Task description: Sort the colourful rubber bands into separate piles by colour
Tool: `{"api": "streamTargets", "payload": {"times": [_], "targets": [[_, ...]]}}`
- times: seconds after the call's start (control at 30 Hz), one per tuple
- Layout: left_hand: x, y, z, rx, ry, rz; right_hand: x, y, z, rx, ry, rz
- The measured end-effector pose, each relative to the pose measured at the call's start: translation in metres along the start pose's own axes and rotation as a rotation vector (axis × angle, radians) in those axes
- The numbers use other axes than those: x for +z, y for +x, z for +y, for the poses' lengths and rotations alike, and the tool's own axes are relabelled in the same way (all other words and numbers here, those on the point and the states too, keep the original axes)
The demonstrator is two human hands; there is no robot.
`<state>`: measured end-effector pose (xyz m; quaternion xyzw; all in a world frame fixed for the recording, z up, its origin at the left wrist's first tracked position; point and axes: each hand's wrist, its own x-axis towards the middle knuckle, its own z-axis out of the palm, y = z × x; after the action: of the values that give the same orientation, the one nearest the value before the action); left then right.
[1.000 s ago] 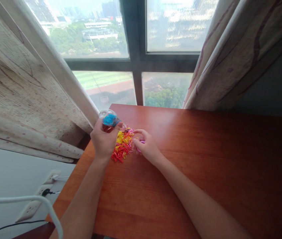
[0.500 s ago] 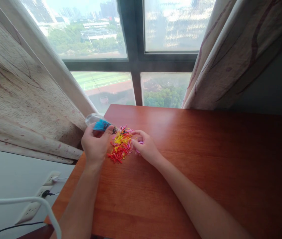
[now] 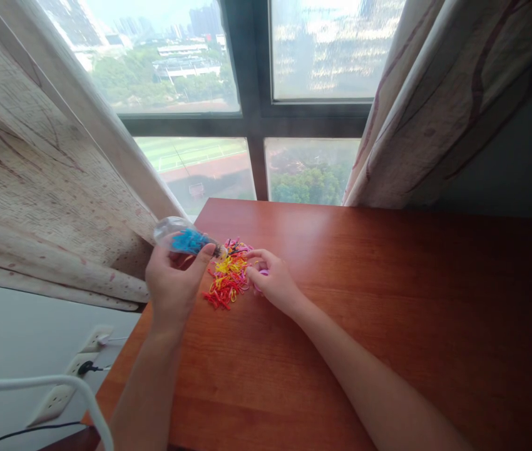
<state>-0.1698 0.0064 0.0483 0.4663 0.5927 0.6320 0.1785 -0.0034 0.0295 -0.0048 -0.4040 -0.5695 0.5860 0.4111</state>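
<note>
A clear bottle (image 3: 182,238) of blue bands lies tipped, mouth beside a red, yellow, pink band heap (image 3: 226,275) on the tabletop (image 3: 388,300).

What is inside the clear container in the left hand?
Blue bands show inside the clear container. The left hand covers its lower side, so other contents cannot be seen.

The table (image 3: 388,313) lies open right of the band pile (image 3: 226,275), while a curtain (image 3: 59,207) crowds its left edge.

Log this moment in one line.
left hand: holds tilted clear bottle | right hand: touching rubber band pile | surface: wooden table
</note>
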Motion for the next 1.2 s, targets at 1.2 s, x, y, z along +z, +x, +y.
{"api": "streamTargets", "payload": {"times": [1.2], "targets": [[-0.011,-0.032,0.004,-0.011,0.188,0.133,0.001,-0.003,-0.001,-0.014,-0.045,0.006]]}}
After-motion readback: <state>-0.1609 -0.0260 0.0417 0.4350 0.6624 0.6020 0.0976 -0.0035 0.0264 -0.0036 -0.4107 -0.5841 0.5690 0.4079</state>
